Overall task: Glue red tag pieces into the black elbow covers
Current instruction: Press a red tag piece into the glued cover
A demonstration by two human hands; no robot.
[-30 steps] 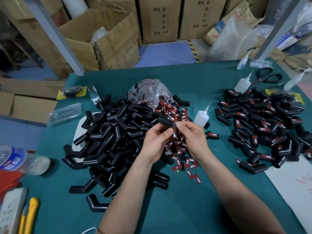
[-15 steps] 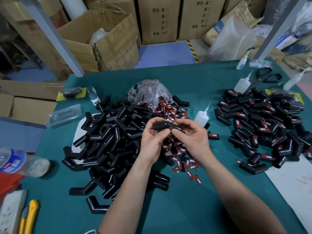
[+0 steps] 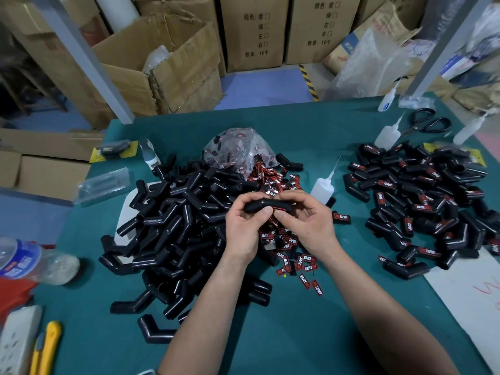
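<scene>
Elbow covers, black and untagged, lie heaped well to the left of the glue bottle. Nearer the bottle, down to its left, the left hand grips one end of a single cover, fingers curled over the top and thumb on the near side. A red tag shows on that near side between the two thumbs. Just below the bottle, the right hand curls round the cover's other end. Loose red tags are scattered beneath both hands. Well to the right of the bottle lies a pile of tagged covers.
</scene>
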